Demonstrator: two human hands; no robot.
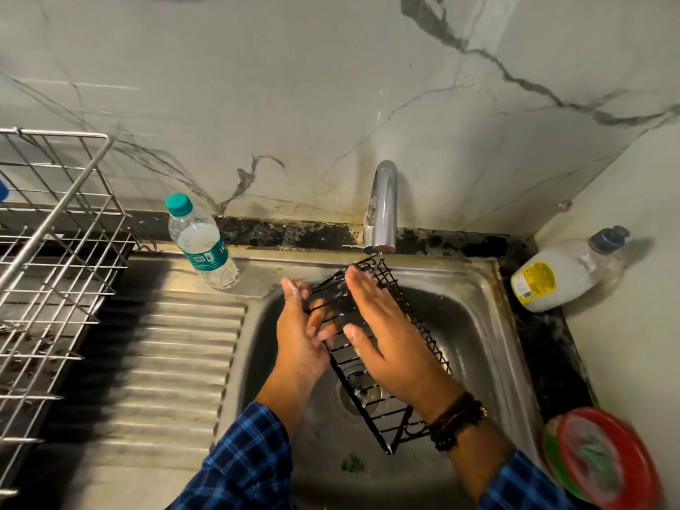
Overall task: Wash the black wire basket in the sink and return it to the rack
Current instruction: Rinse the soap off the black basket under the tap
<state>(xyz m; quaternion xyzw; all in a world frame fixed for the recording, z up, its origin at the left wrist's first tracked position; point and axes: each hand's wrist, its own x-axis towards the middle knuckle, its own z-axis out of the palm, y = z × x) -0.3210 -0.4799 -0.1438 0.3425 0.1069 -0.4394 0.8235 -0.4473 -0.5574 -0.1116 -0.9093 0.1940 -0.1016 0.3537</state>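
Where the basket is: the rectangular black wire basket (371,393) is tilted above the stainless steel sink (463,325), its far end just under the chrome tap (382,207).
Left hand (298,336): fingers curled round the basket's left edge, gripping it.
Right hand (382,333): flat on the wires, fingers straight.
Silver wire dish rack (55,252): well left of the sink.

Dim light; wide-angle warp; rack (55,215), lower edges blurred.
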